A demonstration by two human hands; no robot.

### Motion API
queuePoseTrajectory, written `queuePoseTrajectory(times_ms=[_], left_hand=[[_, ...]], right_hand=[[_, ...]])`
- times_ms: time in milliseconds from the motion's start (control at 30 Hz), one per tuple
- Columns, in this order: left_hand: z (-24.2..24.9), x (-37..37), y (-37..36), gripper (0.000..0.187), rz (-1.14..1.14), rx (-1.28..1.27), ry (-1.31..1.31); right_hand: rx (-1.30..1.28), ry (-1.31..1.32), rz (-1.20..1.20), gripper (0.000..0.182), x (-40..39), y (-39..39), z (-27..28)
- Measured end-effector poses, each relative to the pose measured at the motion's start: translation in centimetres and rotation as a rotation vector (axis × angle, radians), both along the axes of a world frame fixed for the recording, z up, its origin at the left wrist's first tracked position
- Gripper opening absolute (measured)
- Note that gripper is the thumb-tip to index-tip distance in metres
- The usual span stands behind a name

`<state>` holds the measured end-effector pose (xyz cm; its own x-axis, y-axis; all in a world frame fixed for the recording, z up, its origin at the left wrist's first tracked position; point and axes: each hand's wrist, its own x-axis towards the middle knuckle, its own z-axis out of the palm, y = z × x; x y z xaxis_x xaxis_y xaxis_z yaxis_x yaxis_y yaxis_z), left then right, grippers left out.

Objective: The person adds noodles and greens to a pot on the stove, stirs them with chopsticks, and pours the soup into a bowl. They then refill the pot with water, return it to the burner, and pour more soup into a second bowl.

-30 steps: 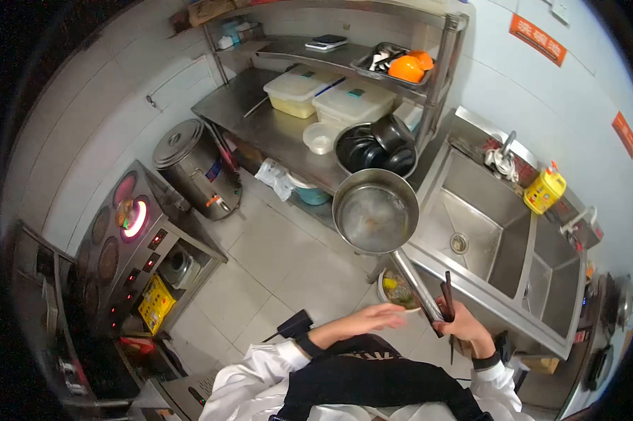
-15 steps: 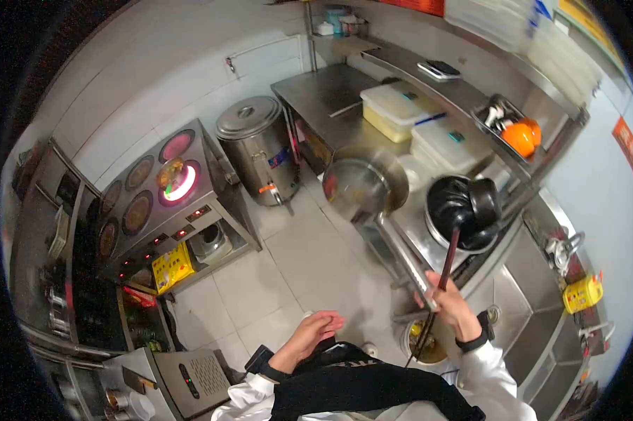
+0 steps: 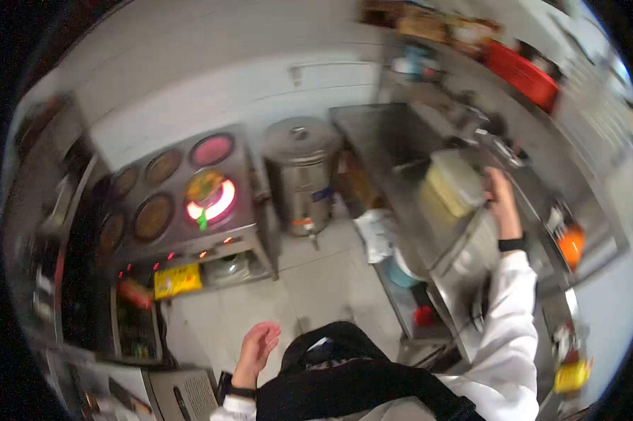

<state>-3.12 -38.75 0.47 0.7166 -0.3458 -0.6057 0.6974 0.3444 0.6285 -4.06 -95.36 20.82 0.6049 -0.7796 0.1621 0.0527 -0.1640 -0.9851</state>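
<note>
My left hand (image 3: pixel 257 345) is low in the view over the floor, with its fingers stretched out and nothing in it. Reaching up over the metal counter (image 3: pixel 394 130), my right hand (image 3: pixel 500 195) has its fingers curled beside a clear tub (image 3: pixel 451 184) with pale yellow contents. A thin dark line runs down from those fingers, but blur hides what they hold. Blurred metal items (image 3: pixel 481 133) lie just beyond this hand. The metal pan does not show clearly.
On the left, a multi-ring cooker (image 3: pixel 241 200) has one ring (image 3: pixel 215 200) glowing under a small pot of food. A lidded steel urn (image 3: pixel 301 175) stands beside it. A shelf at the right holds a red basket (image 3: pixel 520 74) and orange item (image 3: pixel 571 245).
My right hand has moved up and away over the counter, and the pan is no longer in plain sight in it. My left hand has moved left. The view has shifted.
</note>
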Motion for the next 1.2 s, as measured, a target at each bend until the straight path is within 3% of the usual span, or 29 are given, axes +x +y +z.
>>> queuePoseTrajectory(times_ms=[33,67,100,133,167,233,333,433,500,533,600,700,833,867,933,1000,1033,1100,1133,1167,1200], left_hand=[[-0.2,1.4,0.2,0.021,0.031,0.015,-0.005],[-0.2,2.8,0.2,0.021,0.068,0.019,-0.019],[-0.2,4.5,0.0,0.021,0.096,0.028,-0.039],[-0.9,6.1,-0.2,0.021,0.128,0.041,-0.056],[-1.2,7.7,-0.7,0.021,0.149,0.049,-0.073],[0.3,11.0,-2.4,0.021,0.218,0.042,-0.074],[0.6,15.9,-4.7,0.023,0.334,0.045,-0.102],[1.2,19.6,-6.0,0.024,0.415,0.043,-0.152],[1.6,21.4,-6.3,0.024,0.418,0.043,-0.131],[1.6,22.0,-6.5,0.023,0.402,0.031,-0.122],[0.8,22.7,-6.8,0.022,0.389,0.044,-0.062],[0.1,23.5,-7.2,0.022,0.345,0.020,0.002],[-2.4,24.4,-7.3,0.022,0.243,-0.043,0.046],[-2.9,24.8,-7.4,0.022,0.185,-0.059,0.045],[-3.9,25.5,-7.4,0.023,0.088,-0.096,0.030],[-5.0,26.7,-7.4,0.023,0.050,-0.034,-0.047],[-5.4,27.0,-7.4,0.023,0.075,-0.048,-0.018],[-4.9,27.8,-7.5,0.023,0.044,-0.049,-0.036],[-4.1,28.3,-7.5,0.023,0.037,-0.030,-0.057],[-2.9,28.8,-7.8,0.022,-0.020,0.070,-0.081],[-2.4,29.2,-7.8,0.022,-0.015,0.079,-0.082]], right_hand=[[0.206,0.093,-0.045,0.025,1.8,1.2,2.4],[-0.187,0.104,0.112,0.035,3.5,-5.1,-0.6],[-0.060,0.106,0.018,0.037,5.6,-4.1,0.6],[-0.342,0.112,0.206,0.038,6.9,-9.1,-0.9],[-0.610,0.061,0.379,0.050,8.3,-13.8,-2.2],[-0.434,0.009,0.433,0.041,12.8,-24.3,-5.1],[-0.553,0.244,0.192,0.047,16.2,-19.7,-2.2],[-0.395,0.109,0.299,0.044,20.4,-30.2,-4.9],[-0.191,0.086,0.335,0.042,23.2,-30.2,-3.7],[0.090,0.041,0.115,0.042,24.5,-26.1,-2.2],[0.364,0.010,-0.117,0.044,25.7,-22.6,-1.1],[0.343,-0.073,-0.248,0.050,25.3,-22.1,-2.0],[0.223,-0.061,-0.136,0.039,23.6,-28.8,-9.8],[0.044,-0.092,-0.132,0.035,24.3,-29.4,-12.5],[-0.257,0.150,0.133,0.033,25.4,-24.0,-14.7],[-0.998,0.331,0.186,0.027,29.7,-13.5,-14.5],[-0.530,0.411,0.244,0.024,32.4,-8.7,-14.3],[-0.413,0.367,0.288,0.015,37.2,-0.2,-15.4],[-0.388,0.301,0.446,0.012,39.9,0.4,-18.1],[-0.181,0.256,0.468,0.013,43.0,2.0,-21.1],[-0.188,0.335,0.529,0.013,45.3,5.1,-20.9]])
